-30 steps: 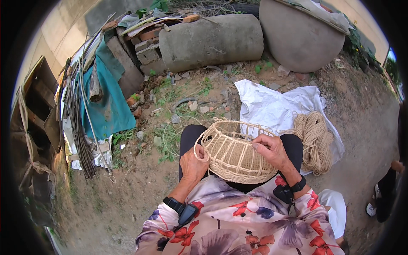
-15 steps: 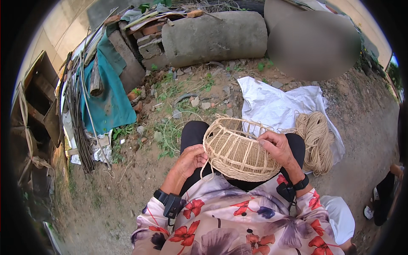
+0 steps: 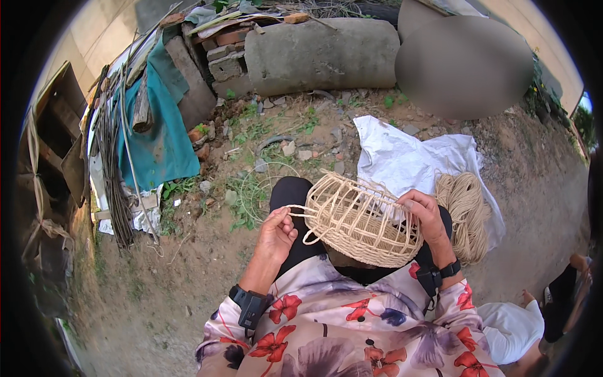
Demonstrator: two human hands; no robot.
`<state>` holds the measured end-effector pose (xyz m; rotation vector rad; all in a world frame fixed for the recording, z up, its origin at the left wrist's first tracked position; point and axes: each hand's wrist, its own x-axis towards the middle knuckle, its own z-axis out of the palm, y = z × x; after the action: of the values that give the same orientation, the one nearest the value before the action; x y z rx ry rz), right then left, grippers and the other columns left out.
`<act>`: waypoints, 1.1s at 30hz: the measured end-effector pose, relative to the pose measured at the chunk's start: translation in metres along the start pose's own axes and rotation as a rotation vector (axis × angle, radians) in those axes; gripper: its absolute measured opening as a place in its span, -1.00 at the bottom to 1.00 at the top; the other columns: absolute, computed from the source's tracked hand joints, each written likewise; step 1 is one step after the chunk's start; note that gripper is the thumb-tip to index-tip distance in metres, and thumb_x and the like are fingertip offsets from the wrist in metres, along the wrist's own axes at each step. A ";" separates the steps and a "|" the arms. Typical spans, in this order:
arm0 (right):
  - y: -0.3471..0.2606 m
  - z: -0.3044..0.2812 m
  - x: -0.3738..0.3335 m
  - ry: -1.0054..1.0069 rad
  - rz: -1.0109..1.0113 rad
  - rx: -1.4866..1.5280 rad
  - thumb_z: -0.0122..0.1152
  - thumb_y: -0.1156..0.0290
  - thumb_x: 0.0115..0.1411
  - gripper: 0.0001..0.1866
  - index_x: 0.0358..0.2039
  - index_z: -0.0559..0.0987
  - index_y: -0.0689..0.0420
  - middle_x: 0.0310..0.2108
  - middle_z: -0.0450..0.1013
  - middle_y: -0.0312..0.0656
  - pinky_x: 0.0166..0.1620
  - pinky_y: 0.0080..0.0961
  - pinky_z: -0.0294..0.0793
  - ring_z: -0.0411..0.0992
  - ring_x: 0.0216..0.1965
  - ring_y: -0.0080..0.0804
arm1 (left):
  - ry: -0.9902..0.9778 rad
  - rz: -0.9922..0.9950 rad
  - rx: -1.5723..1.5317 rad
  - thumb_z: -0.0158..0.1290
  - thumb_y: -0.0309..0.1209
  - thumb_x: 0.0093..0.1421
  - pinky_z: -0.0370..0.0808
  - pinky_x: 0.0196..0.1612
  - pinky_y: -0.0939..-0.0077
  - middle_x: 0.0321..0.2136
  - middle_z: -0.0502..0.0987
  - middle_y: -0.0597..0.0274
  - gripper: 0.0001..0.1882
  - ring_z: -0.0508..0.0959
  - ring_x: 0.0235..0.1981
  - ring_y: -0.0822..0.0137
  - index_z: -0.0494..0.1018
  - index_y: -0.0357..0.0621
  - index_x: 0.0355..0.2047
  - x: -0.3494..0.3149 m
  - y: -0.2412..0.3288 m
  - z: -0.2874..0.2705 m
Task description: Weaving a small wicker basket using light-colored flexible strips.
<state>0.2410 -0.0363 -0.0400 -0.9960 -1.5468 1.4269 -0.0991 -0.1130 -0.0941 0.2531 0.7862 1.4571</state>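
Note:
A half-woven basket (image 3: 364,220) of pale twisted cord rests tilted on my lap, its open ribs facing up and its dense woven side toward me. My left hand (image 3: 276,235) is closed, pinching a cord strand (image 3: 295,209) that stretches from the basket's left end. Below that strand, a small cord loop (image 3: 310,237) sticks out. My right hand (image 3: 424,213) grips the basket's upper right rim, thumb and fingers wrapped on it. Some of the right fingers are hidden behind the ribs.
Right of my knee, a coil of cord (image 3: 463,217) lies on a white sack (image 3: 402,151). A thin wire hoop (image 3: 267,188) lies on weedy ground at left. Farther off stand a concrete cylinder (image 3: 320,56), a teal cloth (image 3: 157,138) and bundled sticks (image 3: 110,169). Other people sit at lower right.
My left hand has moved left, away from the basket's edge, drawing the strand out straight. The basket has tilted and shifted slightly right, with my right hand still on its rim.

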 end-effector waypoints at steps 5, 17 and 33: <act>-0.004 0.002 -0.002 0.014 0.023 0.021 0.09 0.23 0.17 -0.73 -0.35 0.58 0.18 -0.63 0.34 -0.48 -0.53 -0.78 0.12 0.21 -0.62 -0.79 | -0.036 0.132 -0.070 0.04 -0.41 0.26 0.53 -0.31 0.55 -0.41 0.50 0.35 -0.91 0.51 -0.44 0.48 0.43 -0.12 -0.25 -0.006 0.033 -0.009; -0.006 0.009 -0.002 0.019 0.009 -0.034 0.06 0.23 0.13 -0.71 -0.38 0.56 0.21 -0.63 0.35 -0.47 -0.54 -0.77 0.05 0.15 -0.63 -0.79 | -0.073 0.114 0.761 0.11 -0.44 0.21 0.47 -0.45 0.69 -0.53 0.52 0.33 -0.91 0.50 -0.53 0.55 0.47 -0.19 -0.33 0.025 0.002 0.019; 0.002 0.010 -0.009 -0.074 -0.078 -0.101 0.10 0.31 0.14 -0.75 -0.34 0.59 0.24 -0.62 0.39 -0.42 -0.53 -0.73 0.24 0.27 -0.62 -0.76 | 0.238 0.335 1.642 0.19 -0.28 0.00 0.52 -0.39 0.32 -0.55 0.60 0.06 -0.80 0.60 -0.49 0.10 0.59 -0.14 -0.44 0.051 -0.006 0.024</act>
<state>0.2357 -0.0483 -0.0433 -0.9405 -1.7078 1.3557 -0.0836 -0.0591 -0.0971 1.4977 2.0761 0.7866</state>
